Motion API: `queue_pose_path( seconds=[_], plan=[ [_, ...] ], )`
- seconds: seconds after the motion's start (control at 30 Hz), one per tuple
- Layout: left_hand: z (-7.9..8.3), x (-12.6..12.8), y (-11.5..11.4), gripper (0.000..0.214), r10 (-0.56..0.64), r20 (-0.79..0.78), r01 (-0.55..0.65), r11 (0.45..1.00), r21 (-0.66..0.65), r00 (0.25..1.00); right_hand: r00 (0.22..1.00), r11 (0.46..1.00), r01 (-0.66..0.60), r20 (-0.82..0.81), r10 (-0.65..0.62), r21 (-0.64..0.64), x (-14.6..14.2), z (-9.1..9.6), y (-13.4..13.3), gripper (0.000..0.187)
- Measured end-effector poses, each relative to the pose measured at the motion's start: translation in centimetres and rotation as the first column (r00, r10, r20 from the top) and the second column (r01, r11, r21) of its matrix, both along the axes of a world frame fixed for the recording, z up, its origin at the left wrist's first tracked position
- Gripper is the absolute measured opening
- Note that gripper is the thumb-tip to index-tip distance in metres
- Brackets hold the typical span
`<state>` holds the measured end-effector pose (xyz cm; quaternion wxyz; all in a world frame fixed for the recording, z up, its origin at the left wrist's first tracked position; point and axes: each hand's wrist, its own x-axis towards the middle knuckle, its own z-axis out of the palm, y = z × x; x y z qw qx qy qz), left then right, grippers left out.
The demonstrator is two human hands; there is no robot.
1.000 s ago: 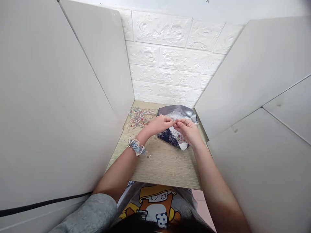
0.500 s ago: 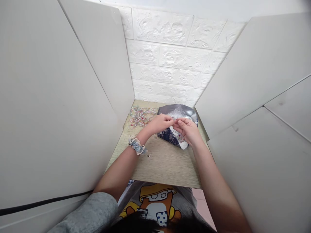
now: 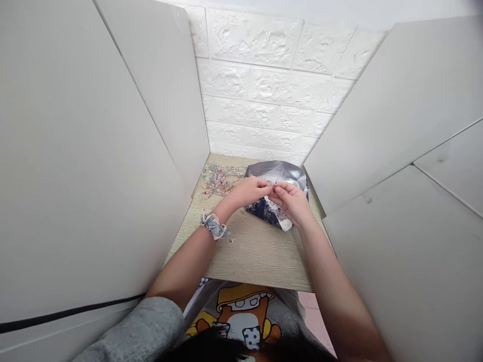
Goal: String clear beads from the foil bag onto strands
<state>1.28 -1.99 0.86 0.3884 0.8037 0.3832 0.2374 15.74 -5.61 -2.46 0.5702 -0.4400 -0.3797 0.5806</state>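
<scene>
The left hand [image 3: 252, 191] and right hand [image 3: 292, 205] are held nearly fingertip to fingertip above the bag [image 3: 261, 213]; whether anything is gripped cannot be told. Strung beads [image 3: 218, 181] are heaped on the table [image 3: 260, 256], left of the bag.

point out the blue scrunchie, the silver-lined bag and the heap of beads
Blue scrunchie [image 3: 215, 225], head view: middle of its ruffled cloth.
Silver-lined bag [image 3: 263, 211], head view: its dark patterned outer side.
Heap of beads [image 3: 219, 180], head view: middle of the heap.

Bright, diffuse light fills the brick wall [image 3: 269, 88]; the top-right corner darkens.
</scene>
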Motion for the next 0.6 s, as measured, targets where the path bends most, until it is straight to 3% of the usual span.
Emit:
queue_pose_path(
  seconds=[0.6],
  plan=[
    [-0.11,-0.12,0.12,0.027,-0.004,0.030,0.004,1.000,0.001,1.000,0.998,1.000,0.008,-0.058,-0.007,0.012,0.05,0.21,-0.15,0.017]
  ],
)
